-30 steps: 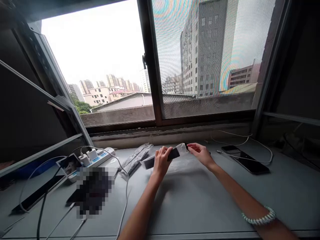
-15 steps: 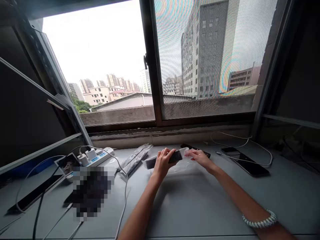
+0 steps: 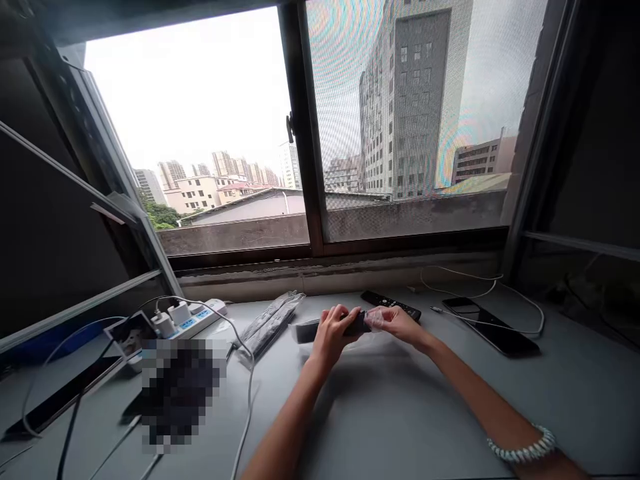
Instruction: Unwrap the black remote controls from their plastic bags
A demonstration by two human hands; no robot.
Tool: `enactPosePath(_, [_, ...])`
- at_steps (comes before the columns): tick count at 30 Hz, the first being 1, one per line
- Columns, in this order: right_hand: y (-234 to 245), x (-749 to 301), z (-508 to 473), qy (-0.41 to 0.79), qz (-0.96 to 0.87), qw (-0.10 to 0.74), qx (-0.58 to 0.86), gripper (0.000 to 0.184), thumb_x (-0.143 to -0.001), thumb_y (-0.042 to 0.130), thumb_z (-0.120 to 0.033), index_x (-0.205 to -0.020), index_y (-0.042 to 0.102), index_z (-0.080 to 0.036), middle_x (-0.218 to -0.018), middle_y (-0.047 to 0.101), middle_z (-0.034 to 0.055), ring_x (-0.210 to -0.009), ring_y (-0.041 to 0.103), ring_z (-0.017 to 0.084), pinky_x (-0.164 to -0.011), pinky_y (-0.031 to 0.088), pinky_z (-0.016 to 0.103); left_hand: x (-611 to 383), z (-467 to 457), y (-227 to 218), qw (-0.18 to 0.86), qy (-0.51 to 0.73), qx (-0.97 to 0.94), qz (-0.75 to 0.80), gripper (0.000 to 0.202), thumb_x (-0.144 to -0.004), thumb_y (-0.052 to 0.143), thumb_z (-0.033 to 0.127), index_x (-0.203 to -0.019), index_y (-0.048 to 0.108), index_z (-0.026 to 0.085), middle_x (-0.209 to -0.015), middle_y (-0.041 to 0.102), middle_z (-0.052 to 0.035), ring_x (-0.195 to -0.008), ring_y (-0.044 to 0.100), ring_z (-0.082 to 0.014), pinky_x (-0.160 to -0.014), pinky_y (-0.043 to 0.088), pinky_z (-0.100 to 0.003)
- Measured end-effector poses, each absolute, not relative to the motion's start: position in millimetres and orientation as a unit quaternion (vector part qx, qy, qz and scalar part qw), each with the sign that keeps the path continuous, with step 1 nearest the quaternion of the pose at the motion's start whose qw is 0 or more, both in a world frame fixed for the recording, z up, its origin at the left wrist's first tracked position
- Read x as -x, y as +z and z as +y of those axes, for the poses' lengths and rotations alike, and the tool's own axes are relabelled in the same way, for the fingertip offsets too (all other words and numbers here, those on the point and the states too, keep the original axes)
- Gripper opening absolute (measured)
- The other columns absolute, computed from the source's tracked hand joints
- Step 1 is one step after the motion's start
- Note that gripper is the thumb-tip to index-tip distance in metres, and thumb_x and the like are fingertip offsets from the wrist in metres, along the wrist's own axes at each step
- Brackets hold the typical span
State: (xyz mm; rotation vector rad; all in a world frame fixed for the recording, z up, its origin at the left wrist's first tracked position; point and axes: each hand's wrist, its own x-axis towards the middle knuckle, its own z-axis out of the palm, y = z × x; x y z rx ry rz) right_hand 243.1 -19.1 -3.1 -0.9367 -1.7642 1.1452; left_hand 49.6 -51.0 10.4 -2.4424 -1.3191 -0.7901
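Note:
My left hand (image 3: 334, 332) is wrapped around a long black bar, apparently a remote control (image 3: 306, 331), held level just above the table. Its far-left end sticks out past my fingers, and my palm hides its middle. At its right end, the fingertips of my right hand (image 3: 397, 325) pinch a crumpled clear plastic bag (image 3: 374, 319). More thin plastic hangs beneath the hands. Behind my right hand lies another black remote control (image 3: 390, 305) with buttons. Left of my hands, dark items in clear plastic sleeves (image 3: 273, 323) rest on the table.
At right, a black phone (image 3: 493, 327) lies under a white cable (image 3: 520, 329). A white power strip (image 3: 200, 319) with plugs stands at left, near a framed picture (image 3: 133, 333) and a pixelated dark area. Cables cross the grey table (image 3: 400, 420). A window is behind.
My right hand has come slightly lower and closer to the bar's end, bunching the plastic there. The left hand has shifted slightly right and down, still gripping the bar.

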Motion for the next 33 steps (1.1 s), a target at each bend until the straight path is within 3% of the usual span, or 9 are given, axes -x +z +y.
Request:
enactPosePath(4, [-0.3, -241.0, -20.7, 0.421, -0.710, 0.417, 0.380, 0.041, -0.068, 0.062, -0.056, -0.067, 0.071, -0.016, -0.106, 0.059, 0.0100, -0.086, 0.057, 0.020, -0.074, 0.045, 0.028, -45.4, -48.8, 11.9, 0.157, -0.259, 0.845, -0.441, 0.053, -0.074, 0.066, 0.026, -0.124, 0.047, 0.028, -0.098, 0.056, -0.0024, -0.087, 0.052, -0.0168, -0.083, 0.040, -0.032])
enactPosePath(9, [4.6, -242.8, -20.6, 0.445, -0.702, 0.422, 0.362, 0.042, -0.068, 0.062, -0.056, -0.073, 0.071, -0.015, -0.114, 0.053, 0.0095, -0.077, 0.057, 0.016, -0.068, 0.046, 0.027, -41.0, -50.9, 22.1, 0.186, -0.254, 0.843, -0.436, 0.055, -0.071, 0.069, 0.022, -0.122, 0.048, 0.027, -0.099, 0.056, -0.0022, -0.090, 0.052, -0.0179, -0.083, 0.039, -0.033])
enactPosePath(17, [9.1, -258.9, -12.8, 0.421, -0.632, 0.505, 0.409, 0.040, -0.065, 0.065, -0.055, -0.077, 0.072, -0.018, -0.115, 0.055, 0.0092, -0.101, 0.053, 0.023, -0.074, 0.047, 0.026, -29.2, -50.2, 27.5, 0.172, -0.283, 0.811, -0.483, 0.049, -0.073, 0.067, 0.020, -0.118, 0.050, 0.028, -0.097, 0.056, -0.0017, -0.092, 0.052, -0.0181, -0.084, 0.038, -0.032])
enactPosePath(21, [-2.5, -268.3, 2.6, 0.432, -0.470, 0.595, 0.488, 0.053, -0.063, 0.059, -0.063, -0.088, 0.066, -0.017, -0.092, 0.063, 0.0081, -0.082, 0.061, 0.022, -0.059, 0.051, 0.029, -23.7, -44.6, 21.0, 0.156, -0.303, 0.793, -0.504, 0.048, -0.074, 0.066, 0.018, -0.119, 0.051, 0.027, -0.096, 0.056, -0.0016, -0.091, 0.053, -0.0175, -0.083, 0.039, -0.032])
enactPosePath(23, [-10.0, -275.5, 11.1, 0.417, -0.415, 0.626, 0.512, 0.056, -0.067, 0.049, -0.069, -0.091, 0.060, -0.020, -0.073, 0.061, 0.0052, -0.071, 0.063, 0.021, -0.055, 0.052, 0.029, -23.3, -43.4, 18.9, 0.147, -0.304, 0.792, -0.508, 0.044, -0.075, 0.065, 0.020, -0.116, 0.052, 0.027, -0.095, 0.056, -0.0014, -0.089, 0.054, -0.0167, -0.082, 0.040, -0.032])
enactPosePath(25, [-14.7, -283.8, 16.6, 0.385, -0.366, 0.645, 0.549, 0.059, -0.073, 0.034, -0.070, -0.100, 0.053, -0.021, -0.067, 0.057, 0.0036, -0.063, 0.063, 0.020, -0.054, 0.053, 0.030, -23.5, -43.5, 18.9, 0.135, -0.309, 0.790, -0.513, 0.037, -0.077, 0.064, 0.024, -0.112, 0.055, 0.025, -0.094, 0.057, -0.0012, -0.087, 0.055, -0.0166, -0.081, 0.040, -0.032])
enactPosePath(30, [-9.8, -294.2, 13.2, 0.369, -0.290, 0.665, 0.581, 0.051, -0.084, 0.025, -0.050, -0.125, 0.028, -0.020, -0.094, 0.058, 0.0108, -0.063, 0.063, 0.018, -0.057, 0.054, 0.030, -30.0, -47.9, 25.3, 0.119, -0.325, 0.786, -0.512, 0.028, -0.081, 0.058, 0.026, -0.109, 0.056, 0.024, -0.093, 0.058, -0.0010, -0.090, 0.055, -0.0177, -0.081, 0.040, -0.033])
enactPosePath(33, [-4.3, -287.6, 8.2, 0.391, -0.348, 0.654, 0.547, 0.044, -0.084, 0.024, -0.039, -0.125, 0.027, -0.024, -0.114, 0.051, 0.0125, -0.065, 0.065, 0.017, -0.057, 0.054, 0.030, -41.7, -53.1, 25.7, 0.094, -0.323, 0.805, -0.489, 0.041, -0.082, 0.057, 0.034, -0.121, 0.047, 0.025, -0.101, 0.058, -0.0024, -0.093, 0.054, -0.0179, -0.085, 0.039, -0.035])
